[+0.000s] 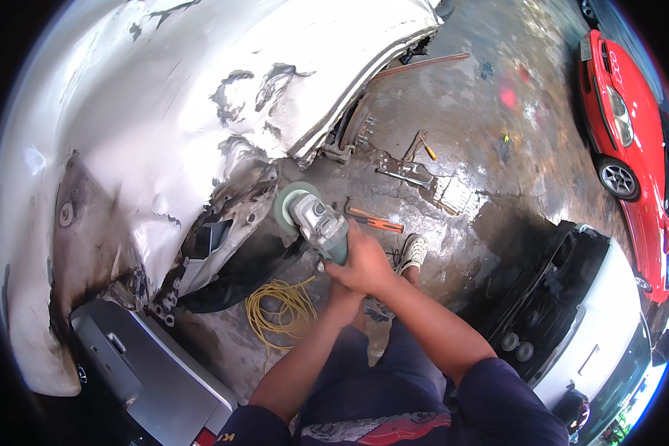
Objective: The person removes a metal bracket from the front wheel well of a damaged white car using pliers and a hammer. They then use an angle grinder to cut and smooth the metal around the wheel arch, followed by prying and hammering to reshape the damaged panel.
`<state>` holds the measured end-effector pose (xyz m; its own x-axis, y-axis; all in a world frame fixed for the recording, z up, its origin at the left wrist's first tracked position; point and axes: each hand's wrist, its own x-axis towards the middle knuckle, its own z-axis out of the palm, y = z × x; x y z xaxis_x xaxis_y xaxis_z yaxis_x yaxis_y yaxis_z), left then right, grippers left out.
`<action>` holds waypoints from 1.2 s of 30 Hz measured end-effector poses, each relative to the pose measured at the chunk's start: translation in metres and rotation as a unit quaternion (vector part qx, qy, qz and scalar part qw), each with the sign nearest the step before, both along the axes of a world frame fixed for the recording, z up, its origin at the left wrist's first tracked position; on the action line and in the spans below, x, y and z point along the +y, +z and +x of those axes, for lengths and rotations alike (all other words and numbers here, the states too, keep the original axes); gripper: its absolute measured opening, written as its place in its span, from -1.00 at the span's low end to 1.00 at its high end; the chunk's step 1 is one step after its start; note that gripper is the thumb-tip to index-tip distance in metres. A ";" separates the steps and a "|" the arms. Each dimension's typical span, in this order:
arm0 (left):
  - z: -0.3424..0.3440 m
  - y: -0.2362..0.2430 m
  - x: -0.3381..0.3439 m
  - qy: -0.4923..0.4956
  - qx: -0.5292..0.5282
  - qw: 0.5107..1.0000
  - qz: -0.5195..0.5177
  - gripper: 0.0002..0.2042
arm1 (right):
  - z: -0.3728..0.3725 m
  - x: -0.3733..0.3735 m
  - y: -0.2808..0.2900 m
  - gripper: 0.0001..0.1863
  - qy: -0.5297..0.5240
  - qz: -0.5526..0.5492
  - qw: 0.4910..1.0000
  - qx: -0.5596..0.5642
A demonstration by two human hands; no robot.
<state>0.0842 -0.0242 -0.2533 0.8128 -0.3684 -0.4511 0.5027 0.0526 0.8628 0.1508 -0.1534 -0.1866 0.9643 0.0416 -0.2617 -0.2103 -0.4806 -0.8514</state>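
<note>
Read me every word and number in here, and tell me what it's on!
I won't copy writing out, but here's where it is:
Left sleeve: yellow letters, cut off at the picture's edge.
Red car, licence plate: too small to read.
Shirt print: red and white, no clear letters.
Angle grinder: nothing clear enough to read.
</note>
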 end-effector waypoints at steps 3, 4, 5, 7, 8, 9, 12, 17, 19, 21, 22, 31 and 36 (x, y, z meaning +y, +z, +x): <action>-0.009 -0.002 0.002 0.017 0.023 0.999 -0.034 -0.22 | -0.001 0.000 0.017 0.00 0.020 0.002 0.999 0.049; -0.008 -0.004 0.002 0.025 0.039 0.998 -0.046 -0.24 | 0.001 0.002 0.019 -0.01 0.018 -0.012 0.999 0.042; -0.003 -0.002 -0.001 0.022 0.049 0.997 -0.047 -0.26 | 0.003 0.001 0.021 -0.01 0.012 -0.028 0.999 0.035; 0.009 0.005 -0.007 0.016 0.061 0.997 -0.036 -0.31 | 0.014 0.000 0.026 -0.04 0.016 -0.051 0.998 0.034; 0.012 0.005 -0.009 0.013 0.073 0.996 -0.040 -0.34 | 0.022 -0.004 0.031 -0.05 0.018 -0.060 0.997 0.041; 0.014 0.005 -0.011 0.011 0.086 0.995 -0.045 -0.36 | 0.028 -0.006 0.034 -0.07 0.020 -0.068 0.996 0.048; 0.021 0.011 -0.019 0.028 0.140 0.985 -0.101 -0.43 | 0.036 -0.009 0.032 -0.13 0.023 -0.088 0.995 0.049; 0.032 0.047 -0.040 0.106 0.206 0.959 -0.166 -0.51 | 0.044 -0.014 0.038 -0.14 0.040 -0.085 0.994 0.051; 0.031 0.044 -0.037 0.095 0.202 0.958 -0.180 -0.49 | 0.049 -0.014 0.043 -0.16 0.048 -0.079 0.994 0.064; 0.028 0.032 -0.034 0.082 0.202 0.957 -0.191 -0.45 | 0.052 -0.015 0.051 -0.18 0.058 -0.072 0.993 0.079; 0.026 0.027 -0.032 0.074 0.203 0.957 -0.195 -0.43 | 0.053 -0.014 0.052 -0.19 0.057 -0.084 0.992 0.075; 0.022 0.021 -0.040 0.082 0.237 0.932 -0.260 -0.37 | 0.059 -0.015 0.069 -0.23 0.083 -0.132 0.982 0.104; 0.027 0.030 -0.045 0.092 0.254 0.925 -0.268 -0.34 | 0.060 -0.013 0.067 -0.25 0.105 -0.164 0.978 0.079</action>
